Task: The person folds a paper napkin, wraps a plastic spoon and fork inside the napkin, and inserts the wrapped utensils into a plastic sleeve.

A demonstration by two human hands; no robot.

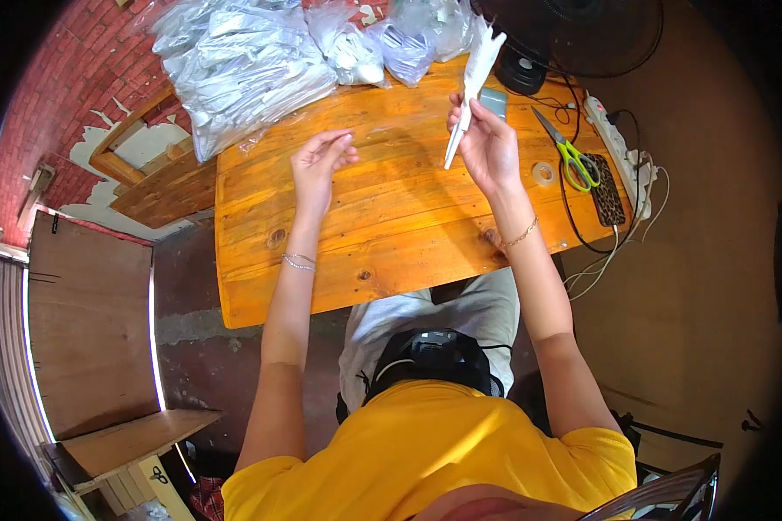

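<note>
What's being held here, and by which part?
The right hand holds a slim white bundle below its middle, just above its narrow end; nothing shows in the left hand.

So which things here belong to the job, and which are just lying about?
Likely the job:
- white bundle, in the right hand
- plastic bags

Apparently lying about:
- phone
- power strip
- scissors, untouched

Room btwn hands (323, 161) over tbl (382, 217), but bags (243, 78) at back, scissors (568, 152) R
</note>
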